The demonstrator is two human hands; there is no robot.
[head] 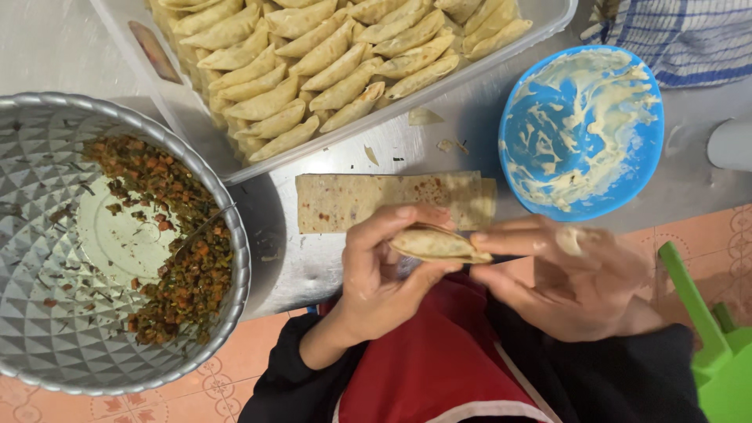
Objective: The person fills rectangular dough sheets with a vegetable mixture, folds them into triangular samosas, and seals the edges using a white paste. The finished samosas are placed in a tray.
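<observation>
My left hand and my right hand together hold a folded pastry cone just above the near edge of the metal table. Fingers of both hands pinch its edges; pale paste is smeared on my right fingers. Right behind the hands lies a stack of long pastry strips. A blue bowl smeared with pale paste sits to the right of the strips. At the left stands a large metal bowl with a chopped vegetable filling and a spoon in it.
A clear plastic tray packed with several folded pastries spans the back of the table. A checked cloth lies at the top right. A green plastic object stands at the right over the orange tiled floor.
</observation>
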